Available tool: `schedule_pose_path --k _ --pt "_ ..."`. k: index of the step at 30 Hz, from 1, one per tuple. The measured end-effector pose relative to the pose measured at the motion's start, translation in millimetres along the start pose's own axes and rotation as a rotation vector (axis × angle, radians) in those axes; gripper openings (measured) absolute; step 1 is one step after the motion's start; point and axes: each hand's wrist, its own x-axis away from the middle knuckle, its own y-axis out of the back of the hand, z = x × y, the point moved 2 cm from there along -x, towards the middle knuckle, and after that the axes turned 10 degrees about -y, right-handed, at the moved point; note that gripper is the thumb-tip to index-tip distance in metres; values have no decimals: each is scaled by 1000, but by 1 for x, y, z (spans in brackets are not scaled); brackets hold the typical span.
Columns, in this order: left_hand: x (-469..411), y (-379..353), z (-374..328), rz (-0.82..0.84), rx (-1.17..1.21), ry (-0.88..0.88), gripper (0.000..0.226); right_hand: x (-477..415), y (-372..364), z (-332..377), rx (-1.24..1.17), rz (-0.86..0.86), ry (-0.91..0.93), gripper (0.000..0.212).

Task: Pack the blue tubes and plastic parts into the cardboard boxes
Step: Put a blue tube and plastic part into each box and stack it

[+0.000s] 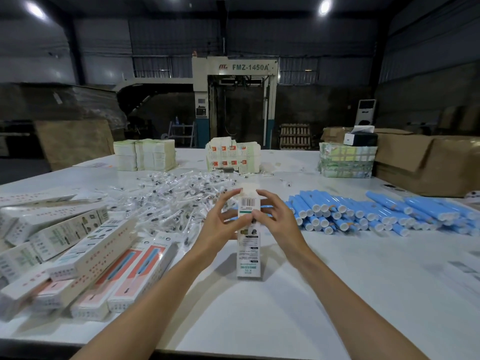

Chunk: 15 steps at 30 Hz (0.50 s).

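Together left hand [220, 226] and right hand [279, 222] grip the upright box [248, 258], both seemingly half-curled.

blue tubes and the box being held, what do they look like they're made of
The blue tubes look like plastic, smooth and slightly glossy: light streaks run along their sides. Their white end caps seem matte plastic. The box, held by the left hand and right hand, looks like thin printed cardboard, matte white, with crisp folded edges and a barcode.

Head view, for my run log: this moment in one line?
left hand: grips box | right hand: grips box | box: upright on table | tubes: heap, right
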Motion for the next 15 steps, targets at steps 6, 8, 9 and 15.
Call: schedule_pose_path --k 6,8,9,15 --pt "-12 -6 4 68 -19 19 52 -4 9 -5 21 -11 -41 24" --pt "-12 -3 10 73 -14 36 49 -5 9 -9 70 6 -61 21" --pt "-11 0 13 74 -4 42 48 -5 8 -12 107 24 -67 19" --pt "-4 14 16 67 33 67 48 -6 3 -9 91 28 -39 17"
